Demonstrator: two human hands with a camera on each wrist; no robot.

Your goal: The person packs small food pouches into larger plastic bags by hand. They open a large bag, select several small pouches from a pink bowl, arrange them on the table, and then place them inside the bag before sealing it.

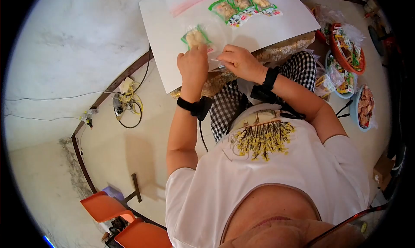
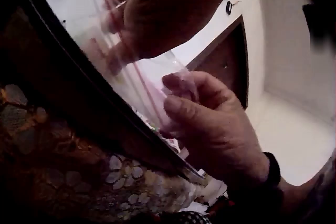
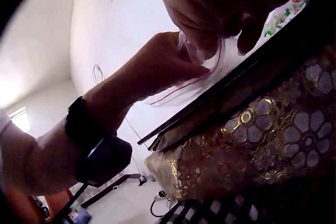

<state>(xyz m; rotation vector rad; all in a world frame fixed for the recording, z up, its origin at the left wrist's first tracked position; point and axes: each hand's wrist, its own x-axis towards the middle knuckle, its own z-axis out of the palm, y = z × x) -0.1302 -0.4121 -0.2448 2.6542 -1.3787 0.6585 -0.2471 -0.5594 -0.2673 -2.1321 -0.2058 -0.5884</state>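
Note:
A clear plastic bag (image 2: 149, 85) with a red line along it lies at the table's near edge. The left hand (image 1: 193, 68) has its fingers at the bag, beside a green-edged food pack (image 1: 194, 37); in the right wrist view plastic shows between this hand's (image 3: 152, 64) thumb and fingers. Thumb and fingers of the right hand (image 1: 243, 63) pinch the bag's edge, seen also in the left wrist view, where the right hand (image 2: 215, 121) is lower right of the left hand (image 2: 152, 19). Whether the pack is inside the bag, I cannot tell.
Three similar packs (image 1: 242, 6) lie in a row on the white table (image 1: 166, 40), with pink plastic (image 1: 193, 1) to their left. Baskets of packs, one red (image 1: 361, 65), stand on the floor at right. Orange chairs (image 1: 101, 206) stand lower left.

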